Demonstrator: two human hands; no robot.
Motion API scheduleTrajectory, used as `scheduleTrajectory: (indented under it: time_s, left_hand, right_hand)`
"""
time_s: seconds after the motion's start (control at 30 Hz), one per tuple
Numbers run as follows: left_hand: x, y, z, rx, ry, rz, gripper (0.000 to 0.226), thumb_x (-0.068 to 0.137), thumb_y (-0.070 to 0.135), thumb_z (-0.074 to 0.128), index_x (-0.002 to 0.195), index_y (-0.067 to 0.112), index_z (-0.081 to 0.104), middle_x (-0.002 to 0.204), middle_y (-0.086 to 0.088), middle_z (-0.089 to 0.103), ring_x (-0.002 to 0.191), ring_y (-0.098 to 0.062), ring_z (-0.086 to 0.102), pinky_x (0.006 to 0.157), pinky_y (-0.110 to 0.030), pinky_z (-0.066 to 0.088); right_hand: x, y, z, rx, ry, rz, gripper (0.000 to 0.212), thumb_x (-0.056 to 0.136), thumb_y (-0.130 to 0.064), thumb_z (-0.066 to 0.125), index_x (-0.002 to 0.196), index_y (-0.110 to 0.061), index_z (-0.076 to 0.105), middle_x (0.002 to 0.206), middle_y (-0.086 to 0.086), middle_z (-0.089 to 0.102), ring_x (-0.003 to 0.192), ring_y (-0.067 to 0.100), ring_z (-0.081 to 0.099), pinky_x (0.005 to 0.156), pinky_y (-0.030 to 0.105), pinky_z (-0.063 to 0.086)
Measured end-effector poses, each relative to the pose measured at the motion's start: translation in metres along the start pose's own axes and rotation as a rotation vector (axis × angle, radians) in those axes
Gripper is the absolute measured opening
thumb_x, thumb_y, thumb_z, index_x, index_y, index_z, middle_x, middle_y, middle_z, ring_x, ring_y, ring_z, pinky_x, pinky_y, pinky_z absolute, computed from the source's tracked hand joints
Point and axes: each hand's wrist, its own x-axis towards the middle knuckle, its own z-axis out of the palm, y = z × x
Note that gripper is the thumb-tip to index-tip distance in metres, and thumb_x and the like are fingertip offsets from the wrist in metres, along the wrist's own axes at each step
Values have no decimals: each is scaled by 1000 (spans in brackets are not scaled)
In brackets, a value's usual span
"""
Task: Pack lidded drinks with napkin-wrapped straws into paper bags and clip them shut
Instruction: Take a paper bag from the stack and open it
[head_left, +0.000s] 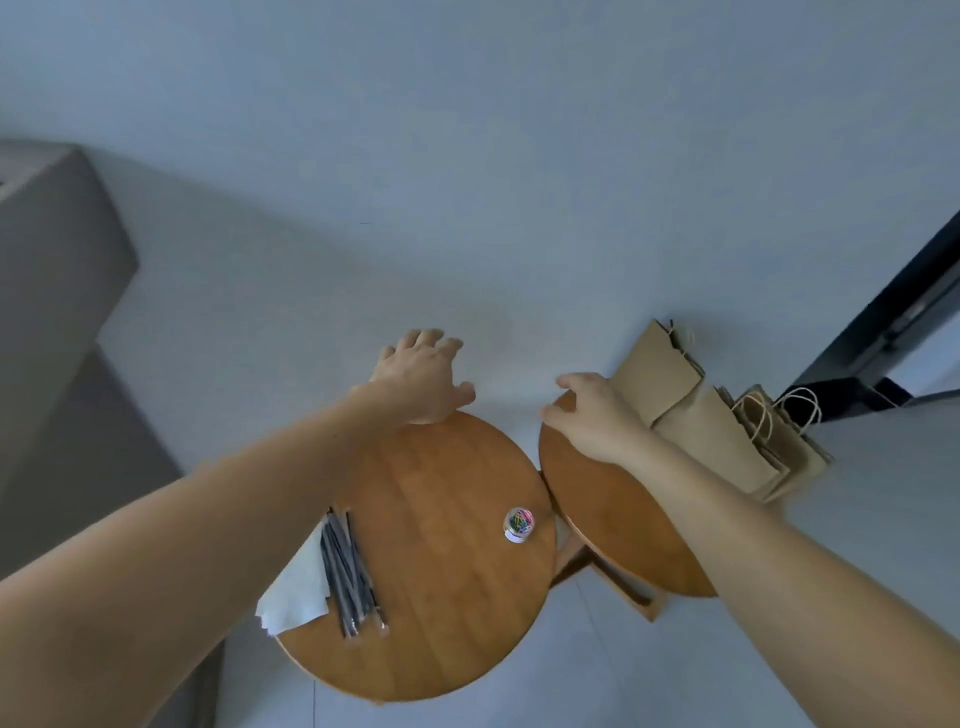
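Nearest to me, a loose stack of white paper napkins (298, 587) hung over the left edge of the round brown wooden table on my left (441, 597). A bundle of thin dark grey straws (345, 571) lay partly on the napkins and partly on the wood, pointing away from me. Further in, near that table's right edge, stood a small clear round tub of coloured paper clips (518, 525), upright and well apart from the straws.

Just beside it sat a second round brown wooden table (613, 519), the two rims almost touching.

My left hand (421, 382) rested at the far rim of the left table, fingers spread wide and holding nothing. My right hand (592, 415) lay on the far left rim of the right table, thumb out to the side, fingers bent over the edge; whether they gripped the wood I could not tell.

Just right of that hand, flat brown kraft paper bags (711, 441) lay fanned in an overlapping pile across the right table's far side, their pale twine handles (802, 415) looping off the far end.

Beyond everything was a plain pale grey surface (467, 208).
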Motion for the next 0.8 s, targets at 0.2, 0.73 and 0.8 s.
scheduleTrajectory:
  time_s: [0.2,0.73,0.8]
  left_hand:
    - [44,62,47,-16,-99,67,68,95,50,48,153,24,25,161,-4,20,148,-26,14,117,-47,19]
    - [152,201,118,-102,-274,301,73,92,49,56,153,23,26,160,-3,23,147,-26,17,116,-46,24]
    - [165,213,126,-103,-291,271,72,93,48,56,153,23,26,160,-3,24,148,-25,16,116,-45,25]
  right_hand:
    - [13,77,-8,19,33,134,63,95,-46,54,148,-15,38,153,4,38,136,22,40,109,37,35]
    - [22,293,-46,-159,166,694,41,92,-36,50,123,-9,51,123,12,50,103,34,55,79,40,48]
    - [37,323,-50,-180,138,710,41,93,-35,50,124,-8,49,126,13,49,107,34,54,76,38,42]
